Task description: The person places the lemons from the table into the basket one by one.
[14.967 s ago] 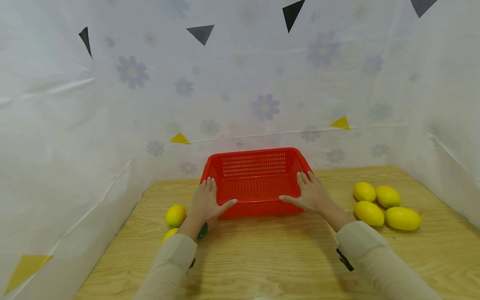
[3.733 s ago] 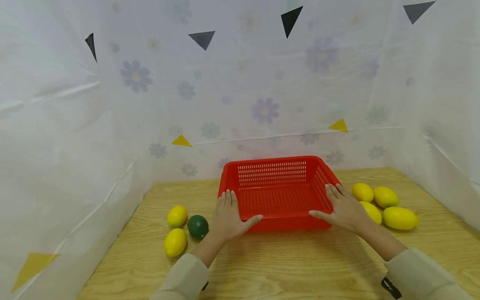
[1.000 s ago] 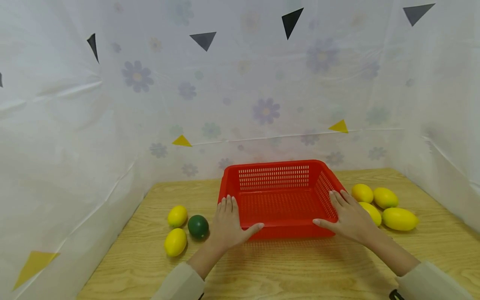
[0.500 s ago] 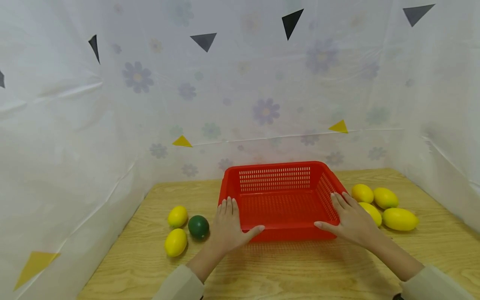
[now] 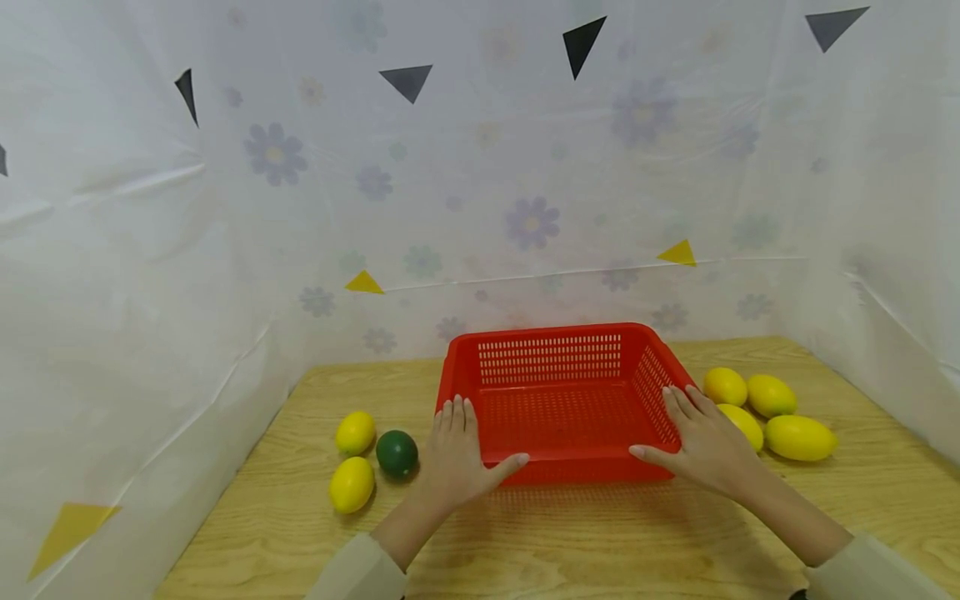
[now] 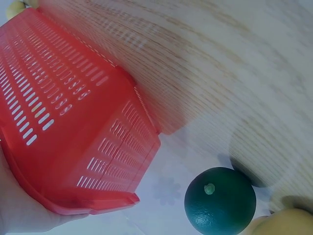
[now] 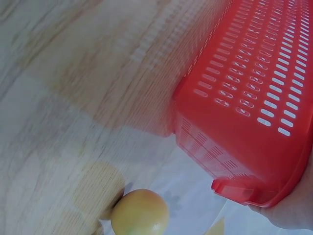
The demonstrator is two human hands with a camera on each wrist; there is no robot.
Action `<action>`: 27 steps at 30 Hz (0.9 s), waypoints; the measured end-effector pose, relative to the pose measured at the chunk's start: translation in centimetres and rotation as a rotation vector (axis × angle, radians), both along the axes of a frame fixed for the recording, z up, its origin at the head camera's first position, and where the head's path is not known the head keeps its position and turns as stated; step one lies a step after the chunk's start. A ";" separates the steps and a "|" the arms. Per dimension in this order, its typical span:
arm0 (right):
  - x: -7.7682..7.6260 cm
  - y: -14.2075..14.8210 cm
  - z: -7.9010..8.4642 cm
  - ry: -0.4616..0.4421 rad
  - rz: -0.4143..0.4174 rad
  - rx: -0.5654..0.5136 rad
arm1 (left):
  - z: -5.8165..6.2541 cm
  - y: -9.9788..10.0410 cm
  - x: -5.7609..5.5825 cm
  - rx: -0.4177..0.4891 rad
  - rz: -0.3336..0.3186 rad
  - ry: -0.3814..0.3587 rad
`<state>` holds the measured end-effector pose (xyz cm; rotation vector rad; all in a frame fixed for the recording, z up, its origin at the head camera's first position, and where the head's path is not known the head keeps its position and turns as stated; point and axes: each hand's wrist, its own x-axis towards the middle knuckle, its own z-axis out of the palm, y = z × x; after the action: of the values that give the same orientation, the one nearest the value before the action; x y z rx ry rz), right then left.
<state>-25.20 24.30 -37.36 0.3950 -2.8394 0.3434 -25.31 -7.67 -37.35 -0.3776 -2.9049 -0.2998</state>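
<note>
At the left of a light wood-grain table (image 5: 570,550), two yellow lemons sit, a far lemon (image 5: 355,433) and a near lemon (image 5: 352,485). Just right of them is a round, dark green fruit (image 5: 397,455), its stem nub visible from the left wrist.

Next comes the person's left hand (image 5: 459,462), fingers straight and held together, thumb spread wide, resting on the left front corner of a red plastic basket (image 5: 585,471). The basket stands on the table in front of the person, right of the middle, slotted walls on its sides.

The right hand (image 5: 708,446) mirrors the left on the right front corner, fingers extended, thumb out along the front rim; neither hand's fingers curl round anything.

Farther right, four yellow fruits (image 5: 801,438) cluster, one partly hidden behind that hand. A white floral sheet (image 5: 465,167) hangs behind.
</note>
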 end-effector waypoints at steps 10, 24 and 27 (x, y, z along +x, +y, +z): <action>0.2 0.0 0.0 0.000 0.002 -0.003 | -0.1 0.0 0.1 0.006 0.000 0.011; 0.2 0.0 -0.2 0.016 0.001 0.004 | -0.3 0.0 0.1 0.013 -0.003 0.007; 0.3 0.0 -0.2 0.016 0.001 0.005 | -0.3 0.0 0.2 0.015 -0.005 0.004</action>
<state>-24.95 24.31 -37.59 0.3988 -2.8256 0.3315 -25.14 -7.63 -37.66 -0.3829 -2.8963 -0.3213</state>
